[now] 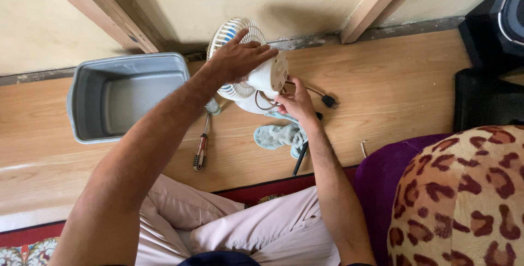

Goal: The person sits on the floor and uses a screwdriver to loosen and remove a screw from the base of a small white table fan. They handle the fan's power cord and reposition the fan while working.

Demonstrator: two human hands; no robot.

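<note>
- Two hands worked on a small white desk fan (256, 75) that stood on the wooden floor (393, 91) by the wall, just right of a grey plastic tub (128, 96).
- On the right, a leopard-print cushion (464, 200) lay on purple fabric (382, 184).
- Left hand (238, 58) lay spread and clamped over the fan's grille and motor housing.
- Right hand (297, 101) was pinched at the back of the housing, beside the loose cord; what it held could not be told.
- A pale blue cloth (278, 135) lay touching the fan's base.
- A screwdriver (201, 148) lay near the tub.
- The black plug (328, 101) lay near; judging by the loose cord, a tug might snag it and tip the fan.
- One round label on the housing was too small to describe.
</note>
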